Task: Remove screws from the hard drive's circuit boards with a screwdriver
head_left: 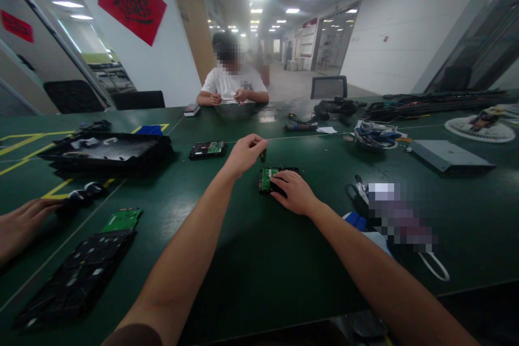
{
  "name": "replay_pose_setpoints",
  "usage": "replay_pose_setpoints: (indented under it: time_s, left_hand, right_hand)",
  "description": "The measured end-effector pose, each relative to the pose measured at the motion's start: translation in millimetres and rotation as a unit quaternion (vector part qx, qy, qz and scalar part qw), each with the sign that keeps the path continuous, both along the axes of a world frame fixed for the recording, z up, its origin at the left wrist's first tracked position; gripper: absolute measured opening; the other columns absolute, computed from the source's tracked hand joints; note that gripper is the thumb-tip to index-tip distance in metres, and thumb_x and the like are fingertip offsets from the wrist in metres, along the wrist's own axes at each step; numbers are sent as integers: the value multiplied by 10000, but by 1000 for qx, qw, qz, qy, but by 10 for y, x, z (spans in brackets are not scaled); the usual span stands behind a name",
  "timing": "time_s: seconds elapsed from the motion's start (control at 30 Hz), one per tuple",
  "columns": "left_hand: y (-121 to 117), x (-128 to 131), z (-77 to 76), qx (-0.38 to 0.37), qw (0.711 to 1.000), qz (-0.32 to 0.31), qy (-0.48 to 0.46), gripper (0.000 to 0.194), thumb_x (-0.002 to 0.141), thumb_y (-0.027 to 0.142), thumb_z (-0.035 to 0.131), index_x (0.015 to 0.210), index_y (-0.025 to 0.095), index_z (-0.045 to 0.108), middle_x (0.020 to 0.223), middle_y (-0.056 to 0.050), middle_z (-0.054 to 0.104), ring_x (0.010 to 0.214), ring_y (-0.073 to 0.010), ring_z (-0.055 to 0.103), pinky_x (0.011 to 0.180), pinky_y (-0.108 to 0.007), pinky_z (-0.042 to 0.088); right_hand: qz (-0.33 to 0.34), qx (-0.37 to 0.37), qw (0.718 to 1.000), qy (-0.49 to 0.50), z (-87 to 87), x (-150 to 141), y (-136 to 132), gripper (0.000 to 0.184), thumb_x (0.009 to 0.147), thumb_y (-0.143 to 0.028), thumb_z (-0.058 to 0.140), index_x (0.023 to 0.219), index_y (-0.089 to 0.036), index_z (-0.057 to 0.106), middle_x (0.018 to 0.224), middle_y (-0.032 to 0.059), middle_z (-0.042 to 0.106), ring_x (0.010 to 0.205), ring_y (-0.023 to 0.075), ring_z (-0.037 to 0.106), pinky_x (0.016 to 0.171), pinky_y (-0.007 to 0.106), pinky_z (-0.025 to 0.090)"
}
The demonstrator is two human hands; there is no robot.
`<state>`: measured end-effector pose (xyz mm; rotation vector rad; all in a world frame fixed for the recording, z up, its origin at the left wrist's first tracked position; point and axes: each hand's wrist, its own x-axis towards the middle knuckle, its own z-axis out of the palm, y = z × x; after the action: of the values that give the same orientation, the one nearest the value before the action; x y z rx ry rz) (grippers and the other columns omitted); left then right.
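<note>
In the middle of the green table (227, 259) lies a hard drive (266, 179) with its green circuit board facing up. My left hand (245, 155) is closed around the handle of a small screwdriver (263, 154), held upright with its tip down at the board's far left part. My right hand (294, 190) lies over the drive's right side, fingers across the top and thumb along the near edge, gripping it against the table. Beyond my left hand lies a second hard drive (207, 150), apart from both hands.
Another person's hand (24, 224) reaches in from the left beside a dark object. Black trays (109, 151) and a black part with a green board (121, 220) lie left. A metal case (448, 155), cables (375, 134) and a blurred item (399, 216) lie right. A person (233, 84) sits opposite.
</note>
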<state>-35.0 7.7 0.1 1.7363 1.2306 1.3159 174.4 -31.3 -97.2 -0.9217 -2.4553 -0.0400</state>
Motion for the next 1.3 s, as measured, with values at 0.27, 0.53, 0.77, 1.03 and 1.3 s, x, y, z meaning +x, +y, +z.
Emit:
replay_pose_setpoints:
  time_s: [0.27, 0.53, 0.77, 1.03, 1.3]
  left_hand:
    - [-40, -1, 27, -77, 992, -43, -91, 218, 815, 382, 628, 868, 173, 654, 909, -102, 730, 785, -193, 665, 508, -238, 455]
    - [-15, 71, -52, -124, 961, -107, -222, 240, 789, 360, 593, 924, 164, 619, 821, -65, 688, 776, -199, 684, 532, -246, 476]
    - [-32, 60, -24, -69, 987, -78, -127, 226, 823, 376, 591, 796, 161, 657, 806, -54, 644, 734, -158, 605, 514, -220, 451]
    - [-62, 31, 32, -84, 991, -66, -85, 210, 829, 354, 656, 901, 158, 634, 851, -85, 690, 735, -169, 633, 536, -249, 491]
    - [-64, 35, 15, -106, 980, -115, -123, 211, 824, 314, 594, 830, 136, 708, 937, -126, 718, 856, -197, 656, 618, -269, 505]
  right_hand:
    - [-4, -3, 1000, -6, 21, -1, -16, 407, 961, -393, 577, 1318, -199, 612, 1310, 129, 606, 1251, 294, 532, 1123, 547, 378]
    - [-3, -1, 1000, -6, 25, 3, -16, 411, 958, -390, 587, 1316, -189, 613, 1304, 138, 606, 1240, 293, 533, 1115, 535, 381]
    - [-1, 8, 1000, -1, 6, 7, -12, 403, 955, -385, 593, 1305, -187, 617, 1290, 136, 608, 1233, 292, 534, 1115, 528, 379]
    - [1, 7, 1000, 3, 6, 10, -8, 400, 959, -387, 585, 1308, -193, 616, 1293, 136, 608, 1225, 300, 539, 1106, 551, 383]
    - [-1, 4, 1000, 0, 22, 7, -15, 406, 960, -391, 580, 1315, -198, 615, 1302, 136, 606, 1234, 303, 535, 1106, 553, 385]
